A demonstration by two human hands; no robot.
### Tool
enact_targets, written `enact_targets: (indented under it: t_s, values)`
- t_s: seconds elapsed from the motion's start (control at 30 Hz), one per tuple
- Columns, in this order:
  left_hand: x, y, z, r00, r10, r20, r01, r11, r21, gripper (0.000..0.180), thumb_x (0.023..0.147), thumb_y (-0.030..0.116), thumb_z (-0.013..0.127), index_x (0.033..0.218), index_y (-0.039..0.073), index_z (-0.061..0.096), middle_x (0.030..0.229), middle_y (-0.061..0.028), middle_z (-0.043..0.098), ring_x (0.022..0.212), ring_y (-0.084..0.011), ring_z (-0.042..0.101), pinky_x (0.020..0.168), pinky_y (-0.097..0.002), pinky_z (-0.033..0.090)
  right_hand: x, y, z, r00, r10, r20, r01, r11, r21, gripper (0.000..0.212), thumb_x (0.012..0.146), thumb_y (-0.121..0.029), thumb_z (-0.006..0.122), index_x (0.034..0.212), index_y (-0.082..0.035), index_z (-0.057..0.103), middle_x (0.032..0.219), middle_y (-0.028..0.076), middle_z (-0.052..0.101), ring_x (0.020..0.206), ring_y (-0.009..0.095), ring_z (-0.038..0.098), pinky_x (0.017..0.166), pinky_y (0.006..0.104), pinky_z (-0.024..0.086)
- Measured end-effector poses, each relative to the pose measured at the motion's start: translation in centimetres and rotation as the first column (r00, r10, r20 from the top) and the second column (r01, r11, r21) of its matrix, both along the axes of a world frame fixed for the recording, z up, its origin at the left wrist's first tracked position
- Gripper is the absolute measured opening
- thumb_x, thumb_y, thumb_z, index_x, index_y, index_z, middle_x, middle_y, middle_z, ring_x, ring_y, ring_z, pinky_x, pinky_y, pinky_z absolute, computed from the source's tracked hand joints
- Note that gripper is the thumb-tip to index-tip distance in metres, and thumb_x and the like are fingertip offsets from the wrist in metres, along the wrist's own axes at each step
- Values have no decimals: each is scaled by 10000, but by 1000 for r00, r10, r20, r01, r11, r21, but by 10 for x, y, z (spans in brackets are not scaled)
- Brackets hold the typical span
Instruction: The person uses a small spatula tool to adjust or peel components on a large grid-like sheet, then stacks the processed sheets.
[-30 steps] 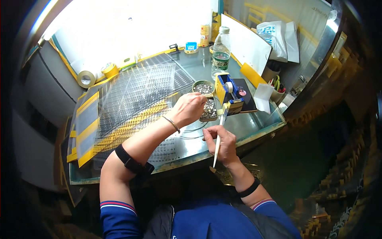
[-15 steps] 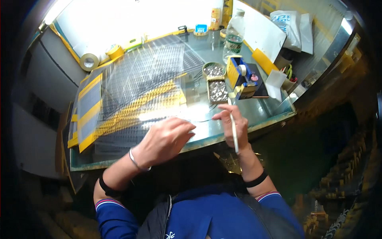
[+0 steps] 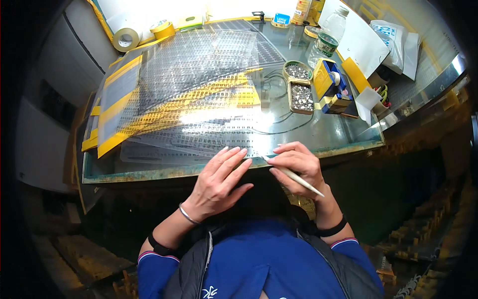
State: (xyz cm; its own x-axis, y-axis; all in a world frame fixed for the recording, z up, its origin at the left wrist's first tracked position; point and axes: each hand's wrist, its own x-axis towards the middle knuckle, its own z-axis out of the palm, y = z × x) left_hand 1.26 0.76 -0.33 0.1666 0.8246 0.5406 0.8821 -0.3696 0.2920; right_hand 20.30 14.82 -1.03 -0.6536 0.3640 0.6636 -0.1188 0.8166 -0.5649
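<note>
My left hand (image 3: 219, 184) lies with its fingers stretched out over the near edge of the glass tabletop (image 3: 279, 134). Its fingertips rest at the border of a clear plastic sheet (image 3: 209, 130) printed with rows of small dark marks. My right hand (image 3: 304, 164), just right of it, is closed round a slim cream pen-like tool (image 3: 304, 184). The tool's tip points left and away from me, down at the glass near my left fingertips. What kind of tip it has is too small to tell.
Beyond my right hand stand an open rectangular tin (image 3: 301, 98) and a round tin (image 3: 298, 71) of small shiny pieces. Beside them are a blue-yellow tape dispenser (image 3: 332, 87) and a plastic bottle (image 3: 326, 44). Tape rolls (image 3: 125, 40) and yellow-banded sheets (image 3: 119, 102) lie left.
My left hand has turned flat and spread its fingers at the table edge. My right hand has lowered the tool's tip toward the glass. The view has tilted down and shifted.
</note>
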Motion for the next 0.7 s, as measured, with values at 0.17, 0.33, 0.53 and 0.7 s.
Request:
enact_targets:
  t_s: [0.17,0.33,0.53,0.7]
  values:
    - [9,7,-14,994,105,-24,-103,993,61,479,685,109,762,1130,21,609,1179,-148,576,1113,-313,553,983,-434,443,2,-2,6,998,-2,56,0,999,47,229,677,6,742,895,-57,711,895,70,689,897,270,630,814,366,506]
    - [6,10,-16,997,82,-5,-81,993,80,376,719,107,728,1075,28,632,1172,-135,586,1107,-294,556,985,-432,445,5,6,5,995,64,82,-64,998,-1,215,672,-3,751,877,-48,709,903,85,698,877,253,650,845,371,508]
    - [6,9,-15,996,88,11,-88,993,78,373,710,91,722,1068,29,635,1176,-137,587,1106,-290,559,980,-432,448,5,8,0,995,62,80,-61,998,-9,209,675,4,746,872,-52,706,895,81,704,880,253,659,872,402,502]
    - [6,11,-12,995,89,44,-92,994,56,391,682,76,741,1057,40,639,1187,-130,591,1115,-296,560,970,-433,452,3,9,-2,997,51,63,-51,999,3,207,672,9,744,864,-59,706,891,77,704,857,246,660,847,398,514]
